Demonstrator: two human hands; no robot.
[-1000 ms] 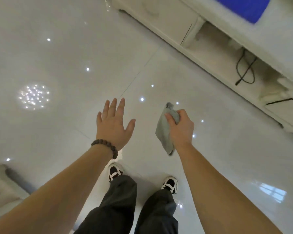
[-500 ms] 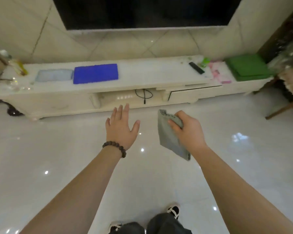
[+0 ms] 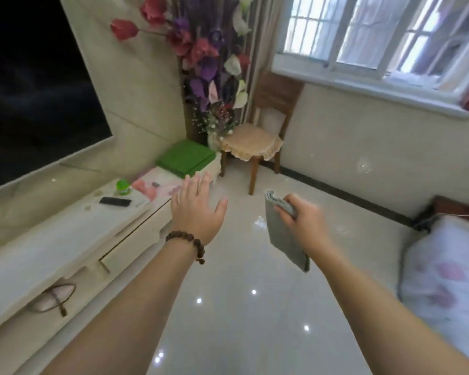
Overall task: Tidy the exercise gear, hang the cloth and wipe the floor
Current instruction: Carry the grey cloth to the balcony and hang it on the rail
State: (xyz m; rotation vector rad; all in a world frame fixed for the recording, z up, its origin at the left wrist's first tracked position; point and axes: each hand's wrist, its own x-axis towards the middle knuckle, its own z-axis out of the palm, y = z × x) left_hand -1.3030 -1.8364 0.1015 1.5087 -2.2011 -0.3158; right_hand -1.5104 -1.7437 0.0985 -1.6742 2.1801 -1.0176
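Cloth (image 3: 283, 234), grey and folded, hangs in the air from the right hand (image 3: 305, 224), whose fingers are curled tight around its top edge, high above the shiny floor (image 3: 241, 307). The left hand (image 3: 197, 209) is held out flat and holds nothing, fingers straight and close together, thumb out, near the white cabinet (image 3: 65, 239)

We stood in a home's living room. A dark screen (image 3: 33, 85) hung above a low white cabinet (image 3: 65, 239). A cushioned wooden chair (image 3: 252, 142) and tall artificial flowers (image 3: 211, 58) filled the corner under a barred window (image 3: 377, 36).
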